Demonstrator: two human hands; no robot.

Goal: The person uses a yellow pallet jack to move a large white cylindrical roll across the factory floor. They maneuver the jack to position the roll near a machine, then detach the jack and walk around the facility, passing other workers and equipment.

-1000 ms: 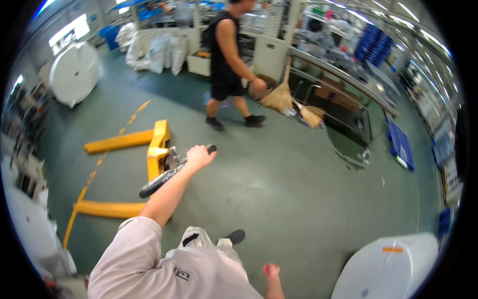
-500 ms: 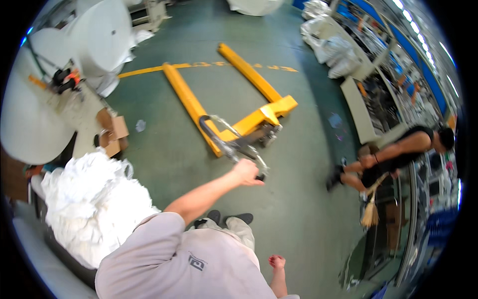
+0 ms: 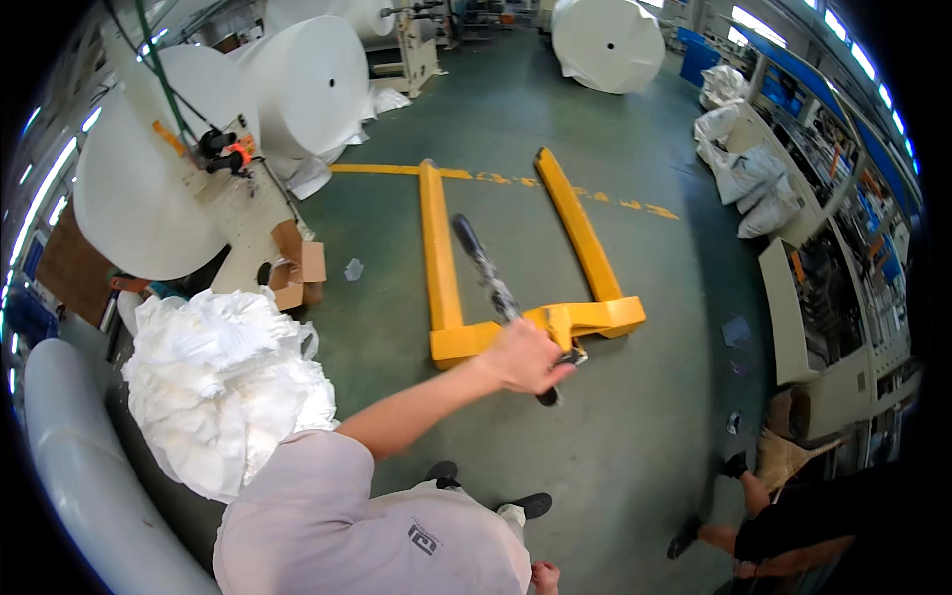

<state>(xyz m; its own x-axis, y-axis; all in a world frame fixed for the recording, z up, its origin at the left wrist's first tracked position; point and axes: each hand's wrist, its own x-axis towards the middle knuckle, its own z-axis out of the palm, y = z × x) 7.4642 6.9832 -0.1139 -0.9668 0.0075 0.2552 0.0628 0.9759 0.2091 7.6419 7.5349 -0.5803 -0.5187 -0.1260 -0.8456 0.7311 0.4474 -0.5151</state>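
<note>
My left hand (image 3: 526,355) is closed around the handle (image 3: 494,283) of a yellow pallet jack (image 3: 600,319). Black grips show at the handle's two ends, and the stretch between them looks wrapped in clear film. The jack's two forks lie on the green floor, pointing away from me with no load on them. Low in the picture, partly hidden by my shirt, hangs my right hand (image 3: 544,575); its fingers look curled, with nothing seen in them.
White rolls (image 3: 322,84) stand at the left and far back. A heap of white sheeting (image 3: 228,387) lies left of me, near an open carton (image 3: 296,268). At right, a person in black (image 3: 793,521) is beside a broom (image 3: 781,456) and machines.
My view has swung leftward and up, showing more of the far rolls. The handle has turned against the forks, with my left hand still on it. The person has shifted lower in view.
</note>
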